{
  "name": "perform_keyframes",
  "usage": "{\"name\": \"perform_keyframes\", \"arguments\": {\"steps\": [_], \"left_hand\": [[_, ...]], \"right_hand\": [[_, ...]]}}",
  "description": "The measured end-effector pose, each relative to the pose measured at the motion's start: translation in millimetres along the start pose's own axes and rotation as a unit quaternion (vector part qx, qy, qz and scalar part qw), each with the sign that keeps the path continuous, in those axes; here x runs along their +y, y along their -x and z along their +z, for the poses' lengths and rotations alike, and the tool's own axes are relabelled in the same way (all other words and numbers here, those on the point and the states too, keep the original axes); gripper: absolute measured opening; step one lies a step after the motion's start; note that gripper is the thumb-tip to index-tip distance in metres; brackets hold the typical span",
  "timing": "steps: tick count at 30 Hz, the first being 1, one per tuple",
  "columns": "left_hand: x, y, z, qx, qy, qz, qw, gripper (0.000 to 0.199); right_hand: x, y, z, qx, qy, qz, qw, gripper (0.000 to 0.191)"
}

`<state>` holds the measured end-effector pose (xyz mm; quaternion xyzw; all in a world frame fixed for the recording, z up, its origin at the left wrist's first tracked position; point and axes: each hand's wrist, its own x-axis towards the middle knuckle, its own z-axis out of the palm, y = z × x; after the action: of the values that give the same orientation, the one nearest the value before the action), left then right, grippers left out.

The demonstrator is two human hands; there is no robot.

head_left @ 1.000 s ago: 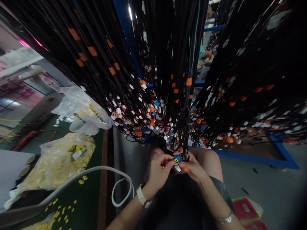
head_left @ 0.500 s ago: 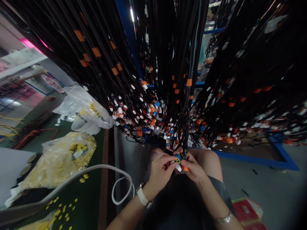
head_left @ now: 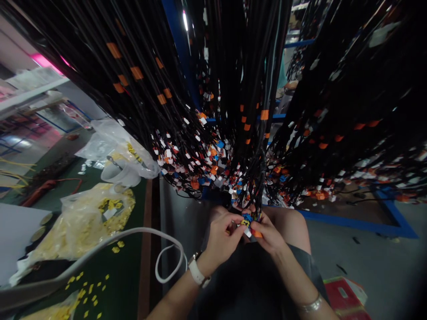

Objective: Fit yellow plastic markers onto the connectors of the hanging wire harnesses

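Above my lap, my left hand (head_left: 224,235) pinches a small yellow piece (head_left: 245,222) between thumb and fingertips, against a blue connector (head_left: 247,217). My right hand (head_left: 269,233) is closed around the connector end of a black wire bundle (head_left: 260,169). An orange connector (head_left: 256,233) shows by my right thumb, and a white connector (head_left: 247,232) hangs between the hands. The fingers partly hide where the yellow piece and the blue connector meet.
Black cable bundles (head_left: 140,80) with many connectors hang ahead from a blue frame (head_left: 396,222). On the green table (head_left: 123,275) at left are a bag of yellow pieces (head_left: 80,222), loose yellow pieces and a white cup (head_left: 123,175). A white tube (head_left: 133,231) crosses the table edge.
The yellow piece and blue connector have turned slightly between my fingers. Both hands keep their hold, and the whole view has shifted slightly.
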<state>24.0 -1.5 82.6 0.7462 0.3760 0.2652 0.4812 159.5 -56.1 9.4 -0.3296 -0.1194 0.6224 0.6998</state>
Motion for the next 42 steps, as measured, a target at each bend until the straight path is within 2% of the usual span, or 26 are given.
{"name": "perform_keyframes", "arguments": {"steps": [3,7,10,19,27,35,38,42], "left_hand": [[-0.9,-2.5,0.5,-0.004,0.064,-0.063,0.996,0.011],[-4.7,-5.0,4.3,0.002,0.176,-0.143,0.974,0.018],[-5.8,-5.0,6.7,0.008,0.212,-0.180,0.960,0.023],[2.1,-4.0,5.4,0.041,0.198,-0.181,0.962,0.024],[-2.4,-5.3,3.4,0.016,0.203,-0.167,0.965,0.021],[-8.3,-5.6,4.0,0.023,0.151,-0.149,0.977,0.021],[-9.4,-5.7,5.8,0.028,0.176,-0.171,0.969,0.024],[-9.2,-6.3,8.0,-0.008,0.274,-0.229,0.934,0.034]], "right_hand": [[-0.2,-0.4,1.2,0.004,-0.009,-0.001,1.000,0.045],[-0.6,-0.5,4.4,0.012,-0.014,-0.001,1.000,0.047],[-1.2,-0.3,7.2,0.013,-0.015,-0.003,1.000,0.047],[-1.1,0.8,7.5,0.013,-0.016,-0.013,1.000,0.047],[0.1,-0.4,7.5,0.011,-0.005,-0.011,1.000,0.045],[2.2,-1.7,6.2,0.007,0.002,-0.008,1.000,0.046],[3.5,-1.6,7.0,0.001,0.007,-0.007,1.000,0.047],[3.7,-0.7,7.5,0.000,0.008,-0.006,1.000,0.047]]}}
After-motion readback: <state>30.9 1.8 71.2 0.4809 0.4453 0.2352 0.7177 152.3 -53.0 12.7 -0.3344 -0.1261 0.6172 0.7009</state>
